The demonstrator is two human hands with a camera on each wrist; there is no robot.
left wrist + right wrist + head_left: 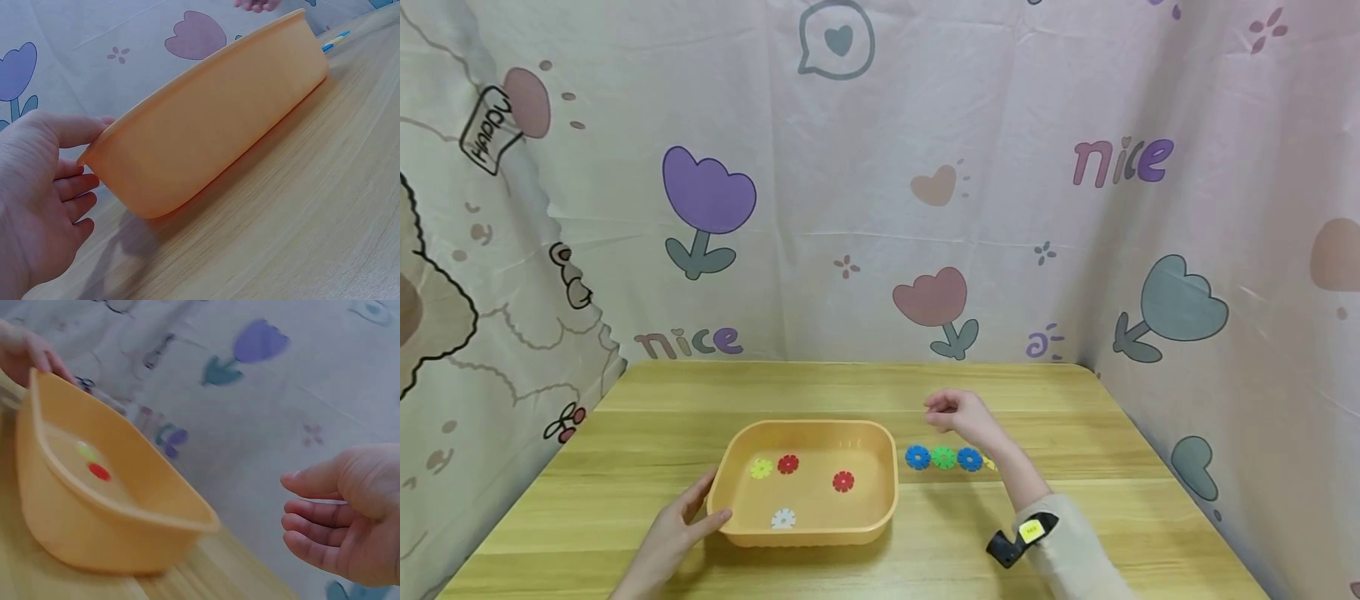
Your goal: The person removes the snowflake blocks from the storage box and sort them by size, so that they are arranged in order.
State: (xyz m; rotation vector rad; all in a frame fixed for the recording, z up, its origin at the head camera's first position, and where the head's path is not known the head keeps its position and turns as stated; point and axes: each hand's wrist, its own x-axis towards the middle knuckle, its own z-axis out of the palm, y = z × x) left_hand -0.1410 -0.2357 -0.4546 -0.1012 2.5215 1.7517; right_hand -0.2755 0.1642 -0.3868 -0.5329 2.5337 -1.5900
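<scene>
Head view: tub [808, 536], long axis sideways, lies left of empty, loosely curled right hand [964, 416]; left hand [674, 528] grips it.

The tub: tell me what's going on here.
A person's left grip holds the tub by its rim. The right grip is raised near a row of discs on the table, with nothing visible in it. The row shows blue, green, blue and a partly hidden yellow. Four more discs lie inside the tub.

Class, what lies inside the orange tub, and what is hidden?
Two red discs, a yellow disc and a white disc. The tub's near rim hides the floor just behind it.
</scene>
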